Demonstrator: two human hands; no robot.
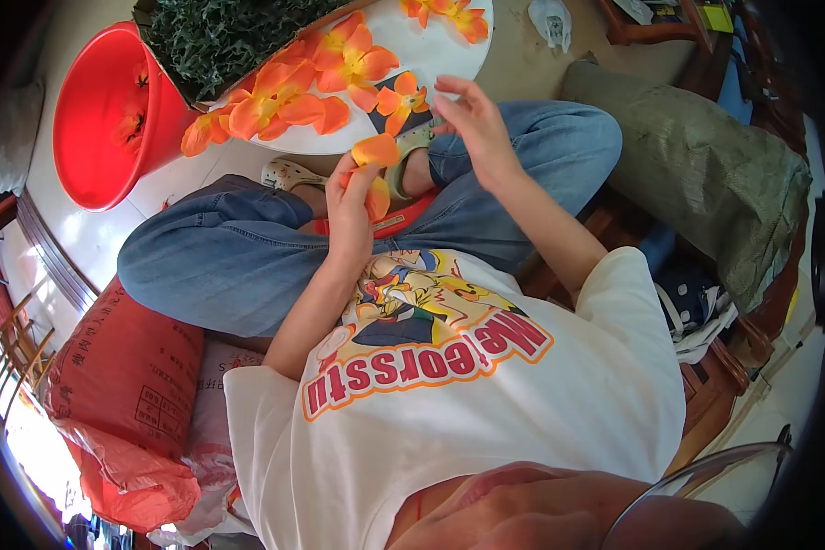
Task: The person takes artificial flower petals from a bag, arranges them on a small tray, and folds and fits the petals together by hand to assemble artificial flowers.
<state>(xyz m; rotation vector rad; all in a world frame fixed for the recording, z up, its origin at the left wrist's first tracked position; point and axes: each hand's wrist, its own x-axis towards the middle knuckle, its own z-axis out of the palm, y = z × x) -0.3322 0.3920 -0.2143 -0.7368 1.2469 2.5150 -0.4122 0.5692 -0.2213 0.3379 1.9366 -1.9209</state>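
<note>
My left hand (346,206) is closed around an orange-yellow petal piece (376,151), with another orange petal hanging below it, above my crossed legs. To its right, my right hand (475,124) is raised with its fingers apart and nothing visible between them. A small orange flower (401,103) lies near those fingertips, over a dark patch on the white round table (467,64). Larger orange flowers (280,99) are spread along the table's near left side.
A box (197,99) of dark green foliage (229,41) stands at the upper left. Beside it is a red tub (87,119) with some flowers inside. Red sacks (133,367) lie at lower left, and a large grey-green sack (687,156) sits at right.
</note>
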